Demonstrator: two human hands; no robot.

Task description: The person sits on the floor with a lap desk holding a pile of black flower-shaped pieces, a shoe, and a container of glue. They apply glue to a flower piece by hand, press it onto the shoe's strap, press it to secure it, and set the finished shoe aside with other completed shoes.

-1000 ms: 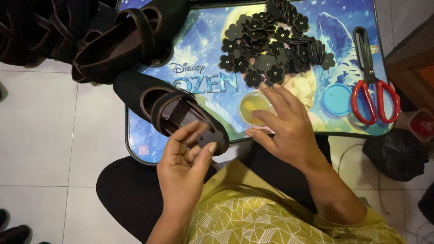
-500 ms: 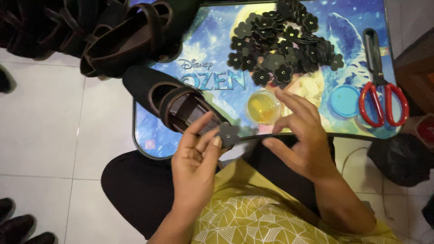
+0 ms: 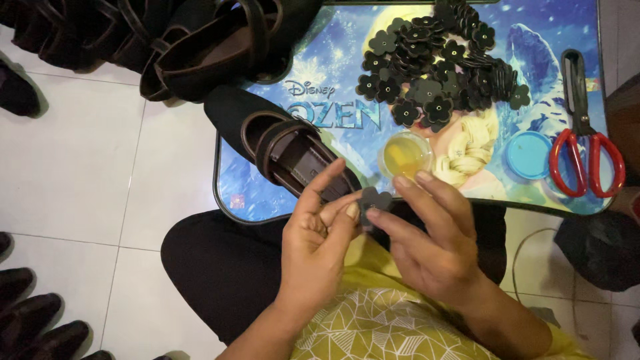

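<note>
My left hand (image 3: pixel 313 243) and my right hand (image 3: pixel 430 233) meet over my lap, both pinching a small dark flower-shaped piece (image 3: pixel 373 200) between their fingertips. Just beyond the left fingers lies a dark brown strap shoe (image 3: pixel 280 143) on the near left part of a small picture-printed table (image 3: pixel 247 197). A small open pot of yellow glue (image 3: pixel 404 155) stands right behind my right fingers. A heap of several more dark flower pieces (image 3: pixel 440 67) covers the table's far middle.
Red-handled scissors (image 3: pixel 583 143) lie at the table's right end, with a blue round lid (image 3: pixel 528 155) beside them. Several dark shoes (image 3: pixel 173 40) are piled at the far left, and more shoes (image 3: pixel 33 313) stand on the white tiled floor at the lower left.
My right hand left the table near the glue pot and came down to the flower piece held by my left hand. Both hands now hold it together.
</note>
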